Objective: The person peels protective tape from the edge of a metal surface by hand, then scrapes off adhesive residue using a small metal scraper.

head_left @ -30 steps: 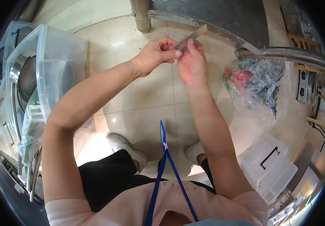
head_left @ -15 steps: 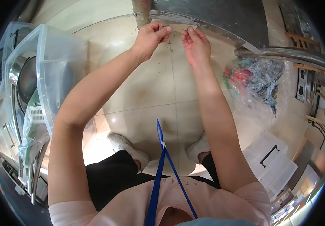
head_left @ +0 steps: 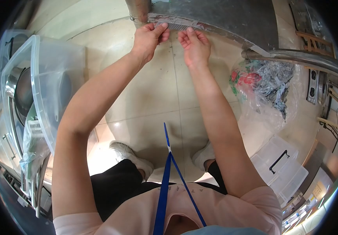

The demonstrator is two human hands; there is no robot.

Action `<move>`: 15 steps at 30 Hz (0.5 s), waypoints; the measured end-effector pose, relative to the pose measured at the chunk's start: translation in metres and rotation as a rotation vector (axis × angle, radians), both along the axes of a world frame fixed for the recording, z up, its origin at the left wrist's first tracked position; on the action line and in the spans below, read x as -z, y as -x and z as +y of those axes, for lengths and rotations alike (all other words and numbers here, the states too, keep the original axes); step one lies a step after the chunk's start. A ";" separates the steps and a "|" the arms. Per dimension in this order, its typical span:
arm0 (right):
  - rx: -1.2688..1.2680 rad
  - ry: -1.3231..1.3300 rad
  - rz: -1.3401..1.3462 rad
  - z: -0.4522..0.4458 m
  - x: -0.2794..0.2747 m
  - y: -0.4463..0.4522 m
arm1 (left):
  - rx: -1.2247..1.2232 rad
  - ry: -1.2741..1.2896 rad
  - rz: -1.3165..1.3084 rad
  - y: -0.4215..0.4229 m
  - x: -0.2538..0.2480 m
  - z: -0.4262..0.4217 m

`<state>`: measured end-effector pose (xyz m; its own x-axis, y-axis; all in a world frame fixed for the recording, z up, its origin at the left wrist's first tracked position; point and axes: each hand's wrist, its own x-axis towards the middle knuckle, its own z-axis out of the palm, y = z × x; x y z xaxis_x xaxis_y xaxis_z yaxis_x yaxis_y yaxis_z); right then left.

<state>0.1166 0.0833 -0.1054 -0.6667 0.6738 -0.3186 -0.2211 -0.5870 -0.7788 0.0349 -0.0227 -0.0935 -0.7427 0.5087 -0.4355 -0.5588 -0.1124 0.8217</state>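
My left hand [head_left: 148, 41] is closed in a pinch near the top of the view, thumb against the fingers. Beside it, my right hand [head_left: 196, 47] also pinches, palm side showing. A thin greyish, see-through strip [head_left: 176, 27] with fine lines, like a piece of tape, stretches between my fingertips. It lies along or just in front of the edge of a dark grey panel [head_left: 223, 15]. That edge carries ragged, peeling silvery tape [head_left: 200, 24]. Whether the strip touches the panel, I cannot tell.
A metal post [head_left: 138, 9] stands left of the panel's edge, and a metal tube [head_left: 294, 55] runs to the right. Shredded grey material fills a clear plastic bag [head_left: 272, 84]. Left is a clear bin [head_left: 39, 86] with pans. Clear boxes [head_left: 278, 164] sit lower right.
Both hands have shifted slightly left, closer to the panel's taped edge. The strip between the fingertips now shows more plainly. The view has shifted a little.
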 end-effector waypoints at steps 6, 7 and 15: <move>0.043 -0.091 -0.021 -0.002 0.000 0.003 | 0.004 -0.060 -0.055 0.002 0.002 0.000; 0.056 -0.103 -0.027 -0.003 0.000 0.003 | 0.004 -0.078 -0.063 0.002 0.005 0.000; 0.038 -0.181 -0.026 0.000 0.002 0.003 | 0.015 -0.150 -0.123 0.004 0.012 -0.001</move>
<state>0.1140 0.0835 -0.1077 -0.6329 0.7461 -0.2067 -0.2186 -0.4283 -0.8768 0.0311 -0.0242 -0.1052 -0.6805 0.5852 -0.4410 -0.6563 -0.2191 0.7220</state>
